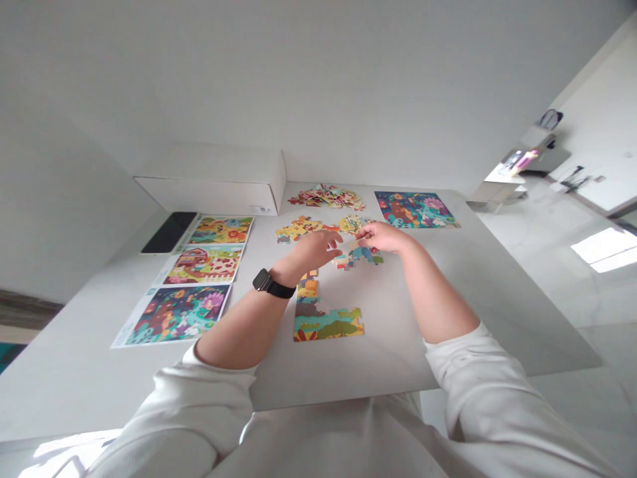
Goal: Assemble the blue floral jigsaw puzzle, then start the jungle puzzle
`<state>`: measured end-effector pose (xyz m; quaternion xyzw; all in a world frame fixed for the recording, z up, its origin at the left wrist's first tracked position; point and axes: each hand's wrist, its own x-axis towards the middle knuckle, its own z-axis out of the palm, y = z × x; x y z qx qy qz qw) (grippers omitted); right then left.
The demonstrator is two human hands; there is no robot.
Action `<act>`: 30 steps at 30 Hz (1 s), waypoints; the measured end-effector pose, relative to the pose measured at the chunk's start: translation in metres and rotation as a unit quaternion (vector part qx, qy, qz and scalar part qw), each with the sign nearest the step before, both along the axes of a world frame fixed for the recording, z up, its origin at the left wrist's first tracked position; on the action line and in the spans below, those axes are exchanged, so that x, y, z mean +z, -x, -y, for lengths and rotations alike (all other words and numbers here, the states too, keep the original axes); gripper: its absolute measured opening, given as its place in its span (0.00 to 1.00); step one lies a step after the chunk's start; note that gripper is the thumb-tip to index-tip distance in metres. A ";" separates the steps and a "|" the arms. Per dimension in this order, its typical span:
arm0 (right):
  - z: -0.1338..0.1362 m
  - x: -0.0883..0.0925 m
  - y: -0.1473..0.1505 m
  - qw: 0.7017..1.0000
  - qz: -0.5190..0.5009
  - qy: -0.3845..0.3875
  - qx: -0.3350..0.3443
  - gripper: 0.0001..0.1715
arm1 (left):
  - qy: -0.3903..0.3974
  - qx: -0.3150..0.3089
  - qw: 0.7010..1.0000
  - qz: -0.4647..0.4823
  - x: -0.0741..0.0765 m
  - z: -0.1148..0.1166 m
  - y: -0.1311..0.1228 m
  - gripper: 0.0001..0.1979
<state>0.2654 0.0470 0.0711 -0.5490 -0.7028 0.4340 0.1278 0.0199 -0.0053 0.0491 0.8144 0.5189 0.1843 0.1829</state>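
My left hand (318, 251) hovers over the middle of the table, fingers apart and curved, with nothing visible in them. Beside it, my right hand (382, 236) is closed in a pinch on a puzzle piece, mostly covered by the fingertips. Loose puzzle pieces (365, 254) with blue and green parts lie just below the right fingers. Behind the hands are yellow and orange loose pieces (298, 228). Nearer to me lies a joined, L-shaped puzzle section (331, 325) with green, yellow and grey parts; my left hand and wrist partly cover its upper end.
A heap of puzzle pieces (328, 197) lies at the back, left of an assembled dark-blue puzzle picture (417, 210). Three printed pictures (182, 313) lie at the left, near a black phone (169, 232). Behind them stands a white box (209, 189) against the wall.
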 end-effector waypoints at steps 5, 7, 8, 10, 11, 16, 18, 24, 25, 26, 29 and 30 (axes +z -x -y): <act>-0.002 -0.007 -0.001 0.998 0.054 0.024 0.007 0.07 | -0.033 -0.082 0.995 -0.043 -0.008 0.005 -0.006 0.19; -0.002 -0.010 0.000 0.997 0.076 0.018 0.009 0.07 | -0.035 -0.093 0.994 -0.055 -0.011 0.008 -0.009 0.19; -0.002 -0.010 0.000 0.996 0.085 0.016 0.011 0.07 | -0.032 -0.094 0.993 -0.060 -0.012 0.009 -0.010 0.19; -0.003 -0.012 0.001 0.995 0.099 0.013 0.011 0.07 | -0.026 -0.090 0.993 -0.071 -0.013 0.011 -0.013 0.19; -0.003 -0.012 0.001 0.994 0.104 0.012 0.011 0.06 | -0.024 -0.086 0.993 -0.078 -0.014 0.011 -0.014 0.19; -0.003 -0.015 0.003 0.992 0.126 0.011 0.016 0.06 | -0.022 -0.077 0.992 -0.097 -0.017 0.012 -0.016 0.18; -0.002 -0.016 0.004 0.990 0.136 0.004 0.019 0.07 | -0.025 -0.083 0.992 -0.096 -0.017 0.013 -0.016 0.16; -0.004 -0.017 0.005 0.979 0.195 -0.047 0.035 0.10 | -0.036 -0.111 0.988 -0.098 -0.016 0.013 -0.015 0.15; -0.005 -0.018 0.005 0.976 0.204 -0.059 0.039 0.10 | -0.038 -0.115 0.988 -0.100 -0.016 0.012 -0.015 0.15; -0.005 -0.018 0.005 0.974 0.211 -0.072 0.043 0.10 | -0.040 -0.117 0.987 -0.102 -0.017 0.012 -0.015 0.16; -0.007 -0.020 0.005 0.968 0.222 -0.102 0.051 0.10 | -0.045 -0.116 0.987 -0.102 -0.018 0.011 -0.015 0.19; -0.007 -0.021 0.005 0.967 0.224 -0.107 0.050 0.09 | -0.047 -0.113 0.987 -0.101 -0.019 0.011 -0.016 0.19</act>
